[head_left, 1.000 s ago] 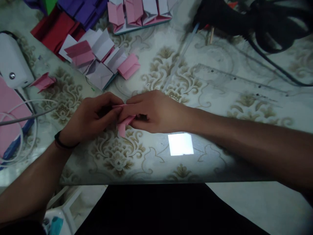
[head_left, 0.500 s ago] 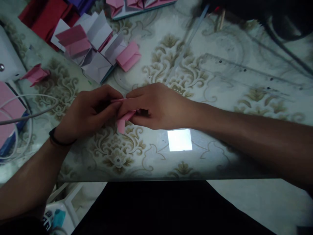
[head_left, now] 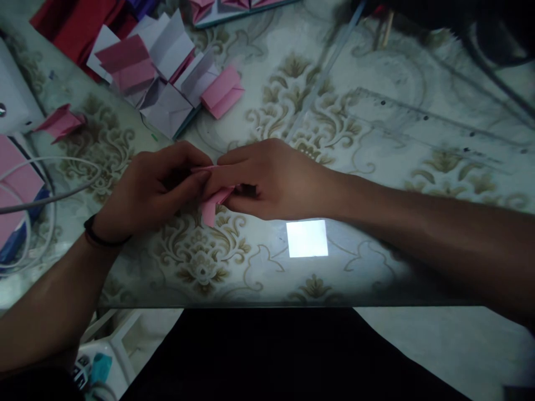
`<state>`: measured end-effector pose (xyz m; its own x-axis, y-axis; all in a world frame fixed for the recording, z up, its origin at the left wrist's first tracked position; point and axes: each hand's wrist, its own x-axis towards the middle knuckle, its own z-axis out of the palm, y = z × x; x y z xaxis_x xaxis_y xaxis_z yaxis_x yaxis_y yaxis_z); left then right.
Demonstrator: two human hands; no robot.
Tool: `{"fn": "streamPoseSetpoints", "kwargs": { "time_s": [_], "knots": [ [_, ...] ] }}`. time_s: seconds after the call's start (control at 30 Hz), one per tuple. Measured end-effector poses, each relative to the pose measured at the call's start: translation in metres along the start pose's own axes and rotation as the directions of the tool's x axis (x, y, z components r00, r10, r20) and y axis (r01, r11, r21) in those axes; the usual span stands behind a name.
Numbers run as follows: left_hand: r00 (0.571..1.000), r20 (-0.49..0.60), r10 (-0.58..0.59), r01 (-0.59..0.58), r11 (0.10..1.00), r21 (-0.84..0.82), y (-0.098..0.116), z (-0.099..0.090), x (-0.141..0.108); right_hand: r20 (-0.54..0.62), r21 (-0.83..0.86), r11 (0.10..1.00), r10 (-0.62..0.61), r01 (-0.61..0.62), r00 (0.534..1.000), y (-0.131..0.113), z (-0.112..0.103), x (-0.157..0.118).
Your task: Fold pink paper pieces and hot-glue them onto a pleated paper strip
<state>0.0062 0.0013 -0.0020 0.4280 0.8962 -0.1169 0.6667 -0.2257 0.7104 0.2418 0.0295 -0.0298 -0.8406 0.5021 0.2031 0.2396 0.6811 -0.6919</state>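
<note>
Both hands meet over the patterned table around a small folded piece of pink paper (head_left: 212,209). My left hand (head_left: 154,189), with a black band at the wrist, pinches its upper left edge between thumb and fingers. From the other side my right hand (head_left: 263,181) grips the same paper, its index finger lying across it. One strip of the paper sticks out below the fingers; the rest is hidden by the hands. Beyond them stand folded white and pink paper pieces (head_left: 167,106), and a loose pink folded piece (head_left: 62,122) lies to the left.
A transparent ruler (head_left: 443,125) lies at the right. White cables (head_left: 50,206) loop over pink paper sheets (head_left: 19,189) at the left. Red folded paper (head_left: 81,33) sits at the back left. The table's front edge (head_left: 267,307) runs just before my lap.
The view has shifted very slightly. Both hands keep their hold on the pink paper with almost no visible movement.
</note>
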Motion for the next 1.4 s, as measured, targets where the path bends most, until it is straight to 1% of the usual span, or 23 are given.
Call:
{"fn": "streamPoseSetpoints", "kwargs": {
  "time_s": [0.13, 0.33, 0.47, 0.57, 0.7, 0.87, 1.03, 1.27, 1.4],
  "knots": [
    [1.0, 0.004, 0.0, 0.0, 1.0, -0.018, 0.0, -0.001, 0.0, 0.021, -0.005, 1.0, 0.0, 0.001, 1.0, 0.001, 0.001, 0.001],
    [1.0, -0.002, -0.002, 0.002, 1.0, 0.014, 0.001, 0.0, 0.0, -0.028, 0.051, 0.999, 0.011, -0.01, 1.0, 0.0, 0.001, 0.0],
    [1.0, -0.014, -0.009, 0.008, 0.999, -0.039, 0.001, 0.002, 0.0, 0.001, 0.046, 0.998, 0.04, -0.04, 0.999, -0.002, -0.001, 0.0],
    [1.0, -0.019, -0.009, 0.008, 0.998, -0.07, 0.0, 0.002, 0.001, -0.003, 0.047, 0.998, 0.046, -0.045, 0.999, -0.003, -0.002, 0.0],
    [1.0, -0.028, -0.012, 0.011, 0.999, -0.036, 0.002, 0.003, 0.0, -0.013, 0.054, 0.998, 0.046, -0.045, 0.999, -0.002, 0.0, -0.001],
    [0.996, -0.089, -0.006, 0.005, 1.0, -0.01, 0.006, 0.005, -0.001, -0.013, 0.062, 0.997, 0.052, -0.051, 0.999, -0.002, -0.001, -0.001],
    [0.996, -0.082, -0.042, 0.041, 0.999, -0.01, 0.009, 0.006, 0.0, -0.019, 0.066, 0.997, 0.05, -0.049, 0.999, -0.004, -0.002, 0.0],
    [0.995, -0.094, -0.027, 0.025, 1.0, -0.019, 0.01, 0.006, 0.0, -0.013, 0.052, 0.997, 0.056, -0.055, 0.998, -0.005, -0.003, -0.001],
    [0.996, -0.081, -0.022, 0.021, 1.0, -0.015, 0.009, 0.006, 0.001, -0.012, 0.044, 0.998, 0.055, -0.054, 0.998, -0.005, -0.003, -0.001]
  ]
}}
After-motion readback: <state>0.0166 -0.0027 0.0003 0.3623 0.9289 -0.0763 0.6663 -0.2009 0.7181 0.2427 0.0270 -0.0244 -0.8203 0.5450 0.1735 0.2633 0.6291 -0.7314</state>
